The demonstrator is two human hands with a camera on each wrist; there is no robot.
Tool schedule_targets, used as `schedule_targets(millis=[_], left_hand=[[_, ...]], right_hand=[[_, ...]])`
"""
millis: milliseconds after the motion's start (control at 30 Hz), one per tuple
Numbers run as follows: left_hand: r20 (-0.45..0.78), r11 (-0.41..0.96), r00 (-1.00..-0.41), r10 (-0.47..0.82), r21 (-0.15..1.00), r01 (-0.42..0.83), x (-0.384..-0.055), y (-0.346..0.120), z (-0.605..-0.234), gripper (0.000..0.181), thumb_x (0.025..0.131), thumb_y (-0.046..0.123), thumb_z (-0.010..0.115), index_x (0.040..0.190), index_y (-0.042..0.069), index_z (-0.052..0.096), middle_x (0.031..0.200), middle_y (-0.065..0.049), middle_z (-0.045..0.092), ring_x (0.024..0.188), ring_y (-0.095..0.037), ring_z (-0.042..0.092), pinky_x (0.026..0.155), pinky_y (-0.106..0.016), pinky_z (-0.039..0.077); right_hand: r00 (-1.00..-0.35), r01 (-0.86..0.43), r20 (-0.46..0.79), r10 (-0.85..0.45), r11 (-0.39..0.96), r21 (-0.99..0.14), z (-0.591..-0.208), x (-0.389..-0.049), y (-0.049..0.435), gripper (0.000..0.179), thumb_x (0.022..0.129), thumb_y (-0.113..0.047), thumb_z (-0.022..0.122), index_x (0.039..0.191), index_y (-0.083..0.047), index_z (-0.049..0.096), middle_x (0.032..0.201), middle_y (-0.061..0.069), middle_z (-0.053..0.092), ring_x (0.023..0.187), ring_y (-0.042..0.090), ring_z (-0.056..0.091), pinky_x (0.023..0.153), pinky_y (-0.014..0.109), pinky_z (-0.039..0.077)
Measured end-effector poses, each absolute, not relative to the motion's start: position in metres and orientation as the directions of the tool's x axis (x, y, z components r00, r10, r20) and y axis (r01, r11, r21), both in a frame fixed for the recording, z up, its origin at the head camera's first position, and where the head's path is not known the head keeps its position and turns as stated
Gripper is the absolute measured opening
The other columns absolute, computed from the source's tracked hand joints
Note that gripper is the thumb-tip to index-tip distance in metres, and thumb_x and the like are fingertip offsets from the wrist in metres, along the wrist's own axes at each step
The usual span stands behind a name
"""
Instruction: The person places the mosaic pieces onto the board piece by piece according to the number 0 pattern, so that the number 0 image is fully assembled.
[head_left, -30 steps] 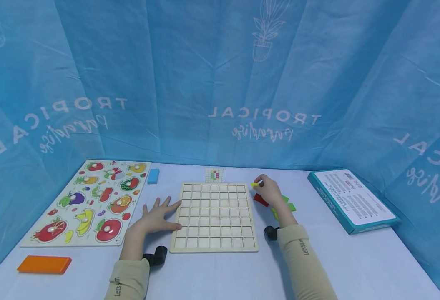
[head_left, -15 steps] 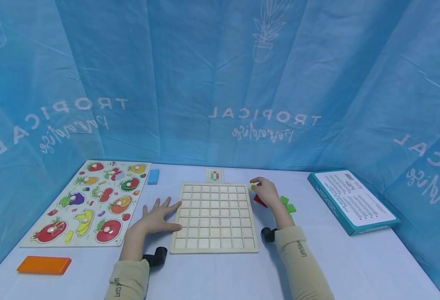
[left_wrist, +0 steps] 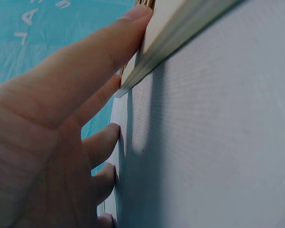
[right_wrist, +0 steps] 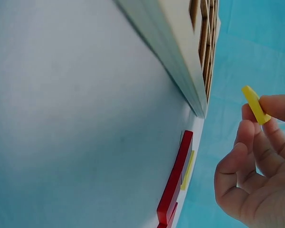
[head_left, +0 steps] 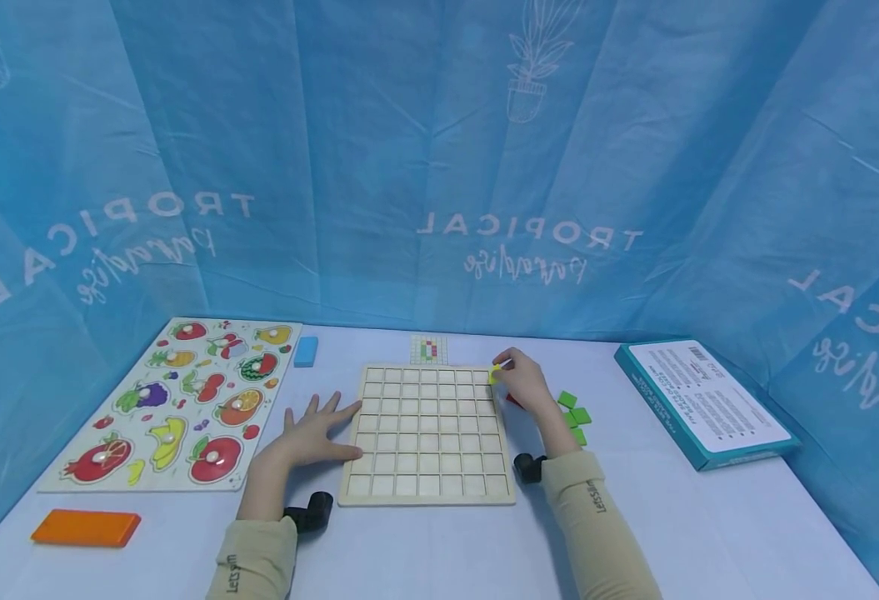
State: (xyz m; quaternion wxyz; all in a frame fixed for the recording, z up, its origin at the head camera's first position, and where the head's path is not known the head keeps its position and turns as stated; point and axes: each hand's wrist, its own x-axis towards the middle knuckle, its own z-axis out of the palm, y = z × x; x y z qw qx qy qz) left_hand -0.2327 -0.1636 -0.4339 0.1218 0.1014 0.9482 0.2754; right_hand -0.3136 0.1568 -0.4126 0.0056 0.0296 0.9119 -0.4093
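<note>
A pale wooden grid board lies on the white table, its square cells bare. My left hand is spread flat at its left side, thumb and index finger touching the frame; in the left wrist view the thumb presses on the edge. Between thumb and index finger, my right hand pinches a small yellow tile, raised near the board's top right corner. Below that hand, red tiles lie on the table with a yellow piece beside them, partly hidden in the head view.
Several green tiles lie right of the board. A small pattern card sits behind it. To the left are a fruit puzzle board, a blue block and an orange block. A teal box lies far right.
My right hand has moved left with the yellow tile, from beside the board to its top right corner, uncovering more green tiles. The left hand has stayed in place.
</note>
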Motion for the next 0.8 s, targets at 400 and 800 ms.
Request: schedule_targets(millis=[400, 800], left_hand=[[-0.174, 0.814, -0.95, 0.259, 0.569, 0.118, -0.233, -0.164, -0.434, 0.091, 0.069, 0.054, 0.072, 0.141, 0.011, 0.039, 0.149, -0.027, 0.018, 0.135, -0.052, -0.002, 0.099, -0.071, -0.01], [-0.189, 0.829, -0.949, 0.251, 0.549, 0.11, -0.233, -0.163, -0.431, 0.087, 0.072, 0.047, 0.072, 0.142, 0.01, 0.036, 0.149, -0.027, 0.016, 0.135, -0.052, -0.002, 0.099, -0.071, -0.009]], right_hand=[[-0.999, 0.032, -0.047, -0.006, 0.639, -0.768, -0.412, -0.31, 0.15, 0.023, 0.088, -0.013, 0.058, 0.109, -0.006, 0.064, 0.101, 0.012, 0.058, 0.079, 0.024, 0.052, 0.052, 0.027, 0.043], [-0.996, 0.001, -0.049, -0.072, 0.55, -0.835, -0.411, -0.315, 0.143, 0.019, 0.089, -0.01, 0.058, 0.104, -0.004, 0.066, 0.093, 0.009, 0.063, 0.081, 0.024, 0.059, 0.07, 0.035, 0.05]])
